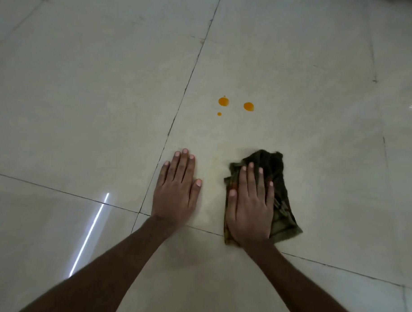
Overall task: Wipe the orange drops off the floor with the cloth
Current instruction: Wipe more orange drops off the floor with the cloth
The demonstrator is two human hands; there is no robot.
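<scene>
**A:** Where are the orange drops (223, 101)?

**B:** Three of them sit on the tile just ahead of the cloth (267, 162), and none is wiped yet.

**A:** And the hands?

**B:** The right hand (251, 204) lies flat on the cloth, fingers straight, pressing it down. The left hand (175, 192) is spread on the bare floor (85, 105), holding nothing.

**A:** Best way?

**B:** Slide the cloth forward under even pressure and cover all three drops in one pass. Then I'd turn to a clean face — a wet one would likely smear.
</scene>
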